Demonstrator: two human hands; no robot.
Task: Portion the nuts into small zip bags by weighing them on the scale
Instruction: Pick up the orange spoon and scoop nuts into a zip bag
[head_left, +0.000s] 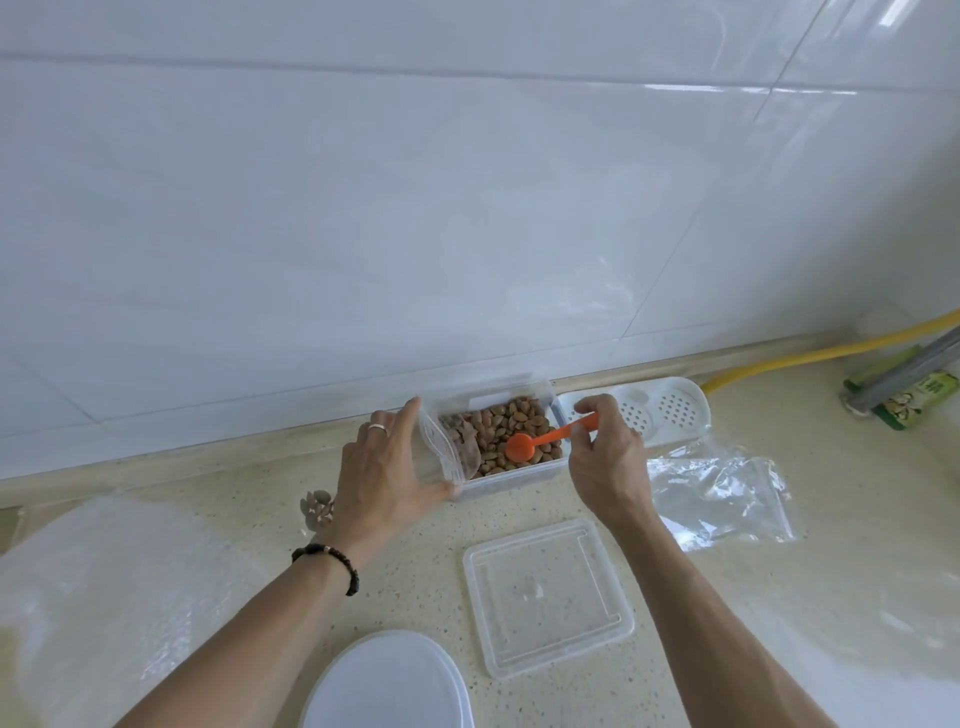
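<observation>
At 12 o'clock: nuts (498, 426) loose, hard, light.
zip bag (449, 449): limp, slippery; left hand (387, 475) clamps its mouth.
scoop (540, 441): stiff; right hand (605, 452) pinches handle.

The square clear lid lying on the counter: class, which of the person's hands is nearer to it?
Right. The right hand, holding the orange scoop, is just beyond the lid; the left hand is farther, beyond and leftward.

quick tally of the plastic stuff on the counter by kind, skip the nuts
clear nut container: 1
loose lids: 2, the square clear lid and the round white lid
orange scoop: 1
zip bags: 2, the small bag held at the container and the empty bag lying flat
white perforated tray: 1
total: 7
</observation>
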